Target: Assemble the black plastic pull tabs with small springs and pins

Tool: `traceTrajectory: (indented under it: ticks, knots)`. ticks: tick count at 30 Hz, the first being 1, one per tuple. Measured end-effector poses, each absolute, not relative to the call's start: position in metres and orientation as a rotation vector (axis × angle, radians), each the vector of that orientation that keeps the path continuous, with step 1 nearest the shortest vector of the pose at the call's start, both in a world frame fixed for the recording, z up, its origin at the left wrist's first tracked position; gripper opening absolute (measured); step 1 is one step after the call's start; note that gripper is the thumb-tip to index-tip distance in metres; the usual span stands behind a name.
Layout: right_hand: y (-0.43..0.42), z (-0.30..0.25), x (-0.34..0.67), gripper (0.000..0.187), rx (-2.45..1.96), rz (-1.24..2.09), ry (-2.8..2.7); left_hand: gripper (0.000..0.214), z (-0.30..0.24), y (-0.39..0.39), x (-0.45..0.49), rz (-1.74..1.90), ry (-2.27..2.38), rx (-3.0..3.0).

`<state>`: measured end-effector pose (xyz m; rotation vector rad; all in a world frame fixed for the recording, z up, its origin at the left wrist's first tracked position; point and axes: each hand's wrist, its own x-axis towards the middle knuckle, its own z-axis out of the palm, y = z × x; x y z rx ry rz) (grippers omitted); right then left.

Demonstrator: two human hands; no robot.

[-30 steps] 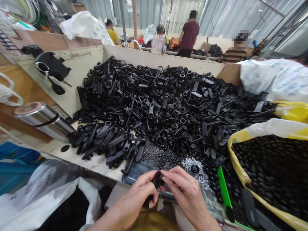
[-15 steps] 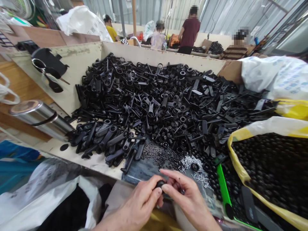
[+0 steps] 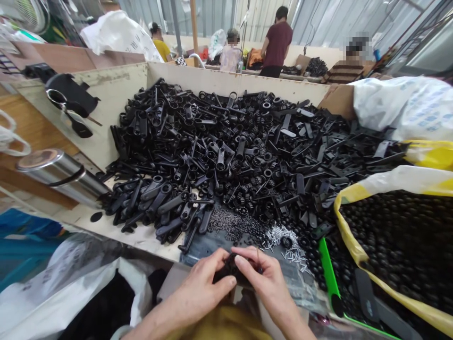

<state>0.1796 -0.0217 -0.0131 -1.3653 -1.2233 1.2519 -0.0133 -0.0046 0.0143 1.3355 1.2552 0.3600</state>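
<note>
Close to the table's front edge, my left hand [image 3: 208, 278] and my right hand [image 3: 260, 271] are both closed on one small black plastic part [image 3: 228, 267]. My fingers cover much of it, so its exact kind cannot be made out. Just beyond my hands lies a dark mat [image 3: 201, 250] bearing a heap of small silvery pins [image 3: 278, 236], tiny black pieces [image 3: 247, 230] and small grey metal pieces [image 3: 222, 219]. A larger pile of black plastic lever-like parts and rings [image 3: 219, 156] rises behind.
A steel flask [image 3: 63, 174] leans at the left. On the right, a yellow-edged bag [image 3: 350, 236] holds black balls, beside a green strip [image 3: 329, 274]. A white sack [image 3: 130, 288] hangs open at lower left. Several people work at the back, one in a maroon shirt [image 3: 278, 42].
My hands have shifted their grip. The right fingers, earlier extended, have folded over the black part, and more of the part now shows between my hands.
</note>
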Motion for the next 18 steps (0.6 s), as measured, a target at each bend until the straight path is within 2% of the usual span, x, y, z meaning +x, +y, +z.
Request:
traceTrajectory:
  ticks: [4, 11, 14, 18]
  knots:
    - [-0.018, -0.014, 0.177, 0.032, -1.323, 1.160, -1.340, 0.041, 0.018, -0.001, -0.015, 0.330, 1.120, 1.204]
    - [-0.015, -0.008, 0.181, 0.030, -1.338, 1.254, -1.418, 0.079, 0.029, -0.003, -0.008, 0.295, 1.050, 0.959]
    - [-0.019, -0.005, 0.182, 0.026, -1.341, 1.217, -1.488, 0.075, 0.026, -0.006, -0.009, 0.299, 1.049, 0.935]
    - [-0.031, -0.004, 0.185, 0.026, -1.303, 1.201, -1.569, 0.043, 0.022, -0.011, -0.016, 0.218, 1.050, 1.034]
